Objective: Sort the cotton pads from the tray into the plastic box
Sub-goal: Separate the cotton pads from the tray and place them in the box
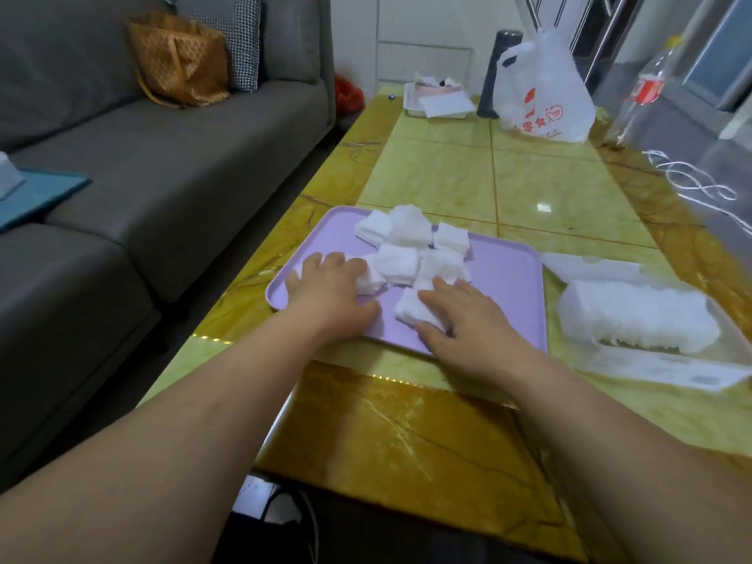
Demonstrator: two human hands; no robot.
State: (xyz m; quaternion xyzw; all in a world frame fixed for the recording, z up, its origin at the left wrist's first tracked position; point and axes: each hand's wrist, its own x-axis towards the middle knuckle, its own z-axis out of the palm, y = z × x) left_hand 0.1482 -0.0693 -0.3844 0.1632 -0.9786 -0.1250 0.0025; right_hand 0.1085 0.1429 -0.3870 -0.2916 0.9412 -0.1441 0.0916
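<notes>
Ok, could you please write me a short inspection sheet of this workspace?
Surface: glossy yellow marbled table, no spills seen.
Job's things: cotton pads heaped on lilac tray; plastic box right of it, holding a row of pads.
Clutter: plastic bag, bottle, white dish of papers, paper slip.
Hands: left hand lies over pads, grip unclear; right hand pinches a small stack.
Cables: white cord coiled at right edge.
Surroundings: grey sofa with tan bag.
</notes>
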